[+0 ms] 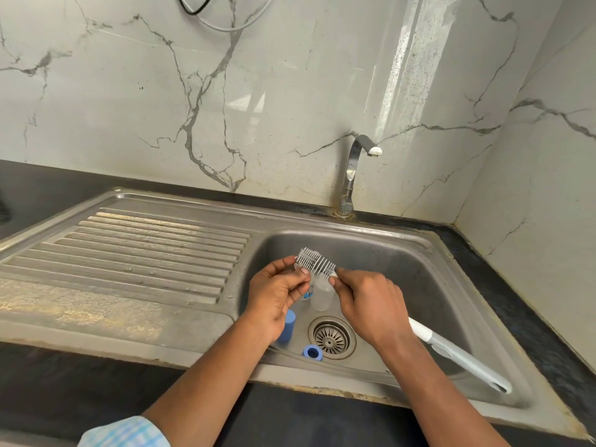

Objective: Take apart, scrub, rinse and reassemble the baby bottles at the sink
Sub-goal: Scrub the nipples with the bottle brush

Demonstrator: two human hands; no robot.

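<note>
Fingers (287,266) of my left hand (274,295) pinch a small clear piece (299,270), maybe a teat, against the brush (316,262) to scrub it; my right hand (371,304) clamps the handle (461,356) close up for control. Below, cap (287,325), ring (312,352) and bottle (322,293) wait in the sink (435,285).

You face a white marble-patterned wall (129,108) veined in grey, meeting a matching side wall (548,188) in the corner at your right. A black table (96,388) carries a steel sink (451,279), its ribbed drainboard (129,253) on the left. A chrome tap (353,166) rises behind the basin. Cables (225,24) hang overhead; a glare (416,59) streaks the tiles.
</note>
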